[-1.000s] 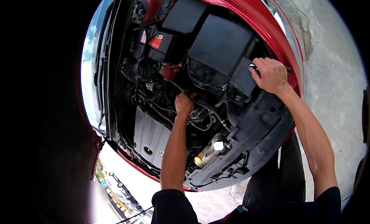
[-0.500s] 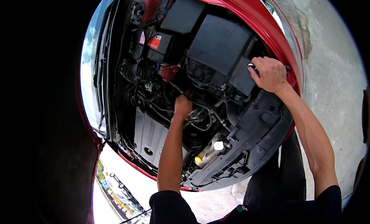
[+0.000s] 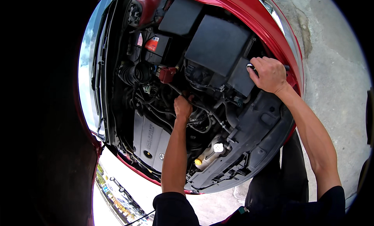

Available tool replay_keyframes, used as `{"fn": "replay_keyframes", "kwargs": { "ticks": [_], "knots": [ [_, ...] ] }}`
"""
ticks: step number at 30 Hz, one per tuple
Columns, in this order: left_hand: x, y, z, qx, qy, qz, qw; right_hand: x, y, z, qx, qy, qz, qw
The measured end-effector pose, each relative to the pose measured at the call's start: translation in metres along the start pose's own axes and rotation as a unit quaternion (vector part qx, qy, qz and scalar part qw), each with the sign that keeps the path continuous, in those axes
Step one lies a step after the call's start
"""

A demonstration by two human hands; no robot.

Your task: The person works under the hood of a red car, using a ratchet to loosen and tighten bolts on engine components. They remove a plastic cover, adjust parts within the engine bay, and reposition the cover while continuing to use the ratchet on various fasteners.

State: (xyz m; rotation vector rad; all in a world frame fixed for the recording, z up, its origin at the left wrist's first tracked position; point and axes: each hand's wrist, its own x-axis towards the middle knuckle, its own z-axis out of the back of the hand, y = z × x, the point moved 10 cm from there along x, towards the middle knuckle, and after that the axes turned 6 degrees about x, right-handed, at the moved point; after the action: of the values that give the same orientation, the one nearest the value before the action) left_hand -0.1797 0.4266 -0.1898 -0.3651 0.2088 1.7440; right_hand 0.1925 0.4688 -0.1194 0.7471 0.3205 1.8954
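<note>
My left hand (image 3: 182, 108) is deep in the engine bay with its fingers curled among black hoses (image 3: 157, 111), just below a red plastic cover (image 3: 167, 74); what they grip is hidden. My right hand (image 3: 269, 75) is closed round a small shiny metal object (image 3: 249, 66), mostly covered by the fingers, at a smaller black box lid (image 3: 239, 81). Beside it sits a large black plastic box (image 3: 216, 41). A grey engine cover (image 3: 146, 130) lies left of my left forearm, and a pale reservoir with a yellow cap (image 3: 208, 158) is right of it.
The red car body edge (image 3: 272, 27) curves round the bay at top right. A battery (image 3: 157, 50) sits upper left, near the windscreen (image 3: 87, 70). The dark raised bonnet (image 3: 58, 167) fills the left side. Concrete ground (image 3: 327, 97) shows beyond the car; my legs (image 3: 292, 167) stand against its front.
The whole view has shifted slightly, so the engine bay sits a little further left in the picture. Both hands stay in the same places on the engine, with little visible movement.
</note>
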Motion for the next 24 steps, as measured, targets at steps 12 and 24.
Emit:
{"fn": "replay_keyframes", "kwargs": {
  "ticks": [12, 24],
  "knots": [
    [0.002, -0.008, -0.007, -0.031, 0.024, -0.06, 0.997, 0.0, -0.001, 0.001, -0.007, 0.002, -0.001, 1.0],
    [-0.005, -0.006, 0.008, 0.021, -0.011, 0.061, 0.998, 0.001, 0.0, 0.002, -0.011, 0.0, 0.003, 1.0]
  ]
}}
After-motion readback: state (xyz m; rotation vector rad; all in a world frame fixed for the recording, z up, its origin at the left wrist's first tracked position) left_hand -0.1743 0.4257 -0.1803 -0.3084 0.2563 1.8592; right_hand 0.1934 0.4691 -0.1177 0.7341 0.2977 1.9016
